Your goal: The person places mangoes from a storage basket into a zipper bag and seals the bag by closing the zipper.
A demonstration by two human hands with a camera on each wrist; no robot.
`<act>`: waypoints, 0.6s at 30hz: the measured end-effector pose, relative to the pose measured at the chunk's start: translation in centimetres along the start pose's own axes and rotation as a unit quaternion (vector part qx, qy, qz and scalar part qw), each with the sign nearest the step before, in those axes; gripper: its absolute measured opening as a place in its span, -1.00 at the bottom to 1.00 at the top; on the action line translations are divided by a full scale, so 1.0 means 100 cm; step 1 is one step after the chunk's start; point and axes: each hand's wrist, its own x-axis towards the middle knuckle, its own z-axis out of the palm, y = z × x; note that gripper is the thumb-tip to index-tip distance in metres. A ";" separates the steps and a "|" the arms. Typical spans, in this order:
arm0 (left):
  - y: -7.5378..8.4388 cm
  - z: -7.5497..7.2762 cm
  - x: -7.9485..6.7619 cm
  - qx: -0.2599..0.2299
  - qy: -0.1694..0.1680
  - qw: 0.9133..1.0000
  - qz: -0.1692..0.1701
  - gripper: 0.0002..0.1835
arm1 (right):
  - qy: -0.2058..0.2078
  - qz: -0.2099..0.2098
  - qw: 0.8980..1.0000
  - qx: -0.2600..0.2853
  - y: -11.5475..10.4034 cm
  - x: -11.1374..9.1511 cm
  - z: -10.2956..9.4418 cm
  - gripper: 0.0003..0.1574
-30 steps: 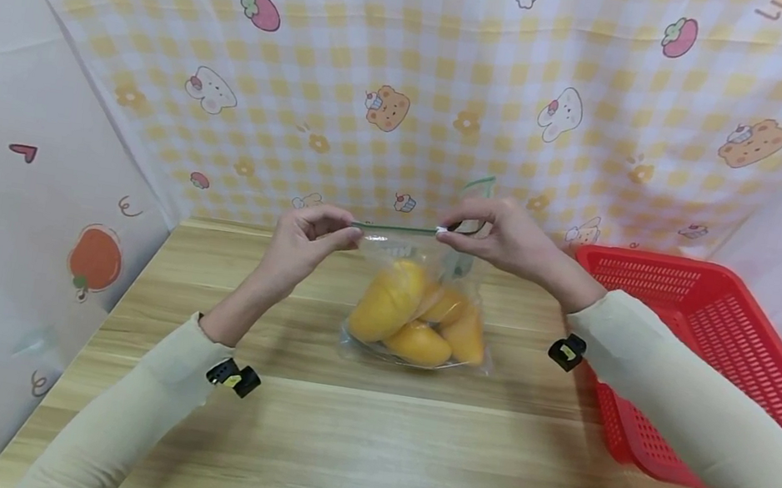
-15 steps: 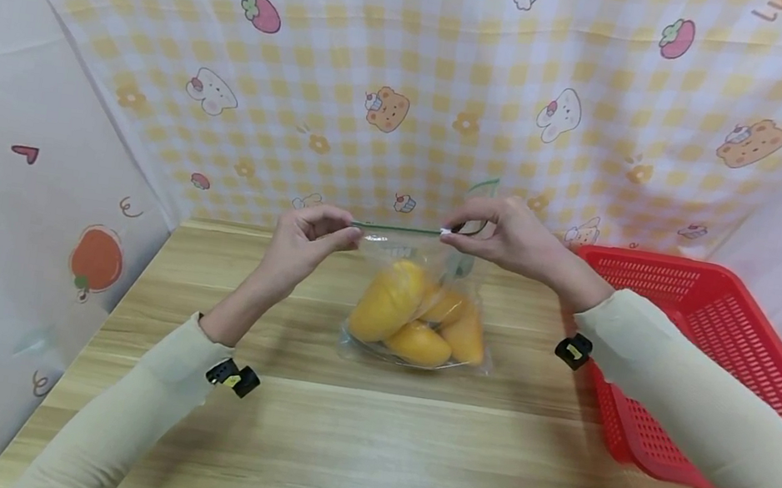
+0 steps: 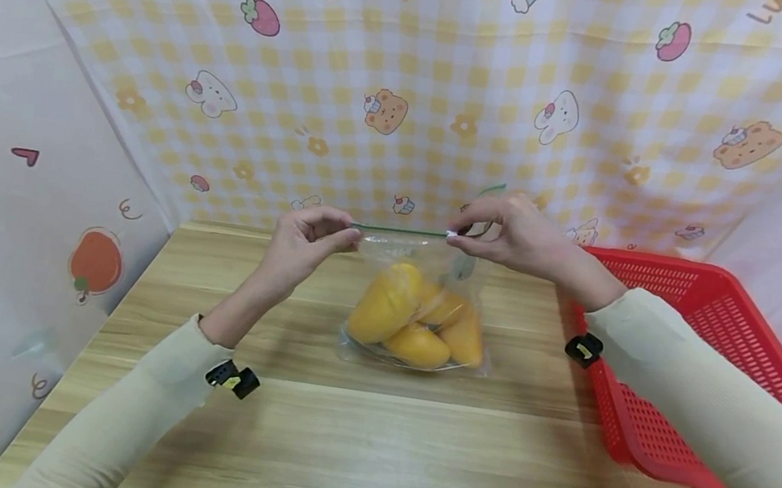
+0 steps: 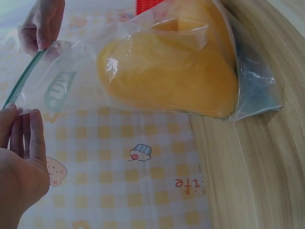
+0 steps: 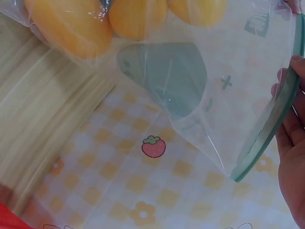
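A clear zip bag (image 3: 390,250) with a green zip strip (image 3: 400,230) stands upright on the wooden table, holding several yellow mangoes (image 3: 385,306). At the strip's left end, my left hand (image 3: 304,241) pinches the top edge between thumb and fingers. My right hand (image 3: 524,239) grips a small white slider (image 3: 451,234) further right along it. Between the hands the strip is taut; past the right hand its free end bends upward. In the right wrist view the strip's corner (image 5: 238,176) hangs loose beyond the fingers, and a grey-green print (image 5: 176,78) shows on the bag.
A red plastic basket (image 3: 714,284) stands on the right of the wooden table (image 3: 359,458), under my right forearm. A yellow checked cloth (image 3: 268,49) hangs behind the table, with a white printed cloth (image 3: 7,220) along the left side.
My right hand has slid a little to the right along the zip strip with the white slider. The left hand has stayed in place, and the mangoes have barely shifted.
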 end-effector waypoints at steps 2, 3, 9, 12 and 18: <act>0.000 0.000 0.000 0.001 0.000 1.000 0.000 -0.91 | -0.001 0.003 1.000 -0.003 -0.001 -0.001 -0.001 -0.88; 0.000 0.000 0.000 0.002 0.000 1.000 -0.001 -0.91 | -0.001 0.003 1.000 -0.005 -0.001 -0.001 -0.001 -0.89; 0.001 0.000 0.000 0.008 0.000 1.000 -0.006 -0.92 | 0.001 0.010 1.000 -0.011 -0.001 -0.003 -0.003 -0.89; 0.001 0.001 0.000 0.007 -0.001 1.000 -0.004 -0.92 | 0.000 0.018 1.000 -0.007 0.000 -0.004 -0.004 -0.88; 0.000 0.001 0.001 -0.004 -0.004 1.000 0.003 -0.92 | -0.001 0.023 1.000 0.006 0.003 -0.008 -0.006 -0.84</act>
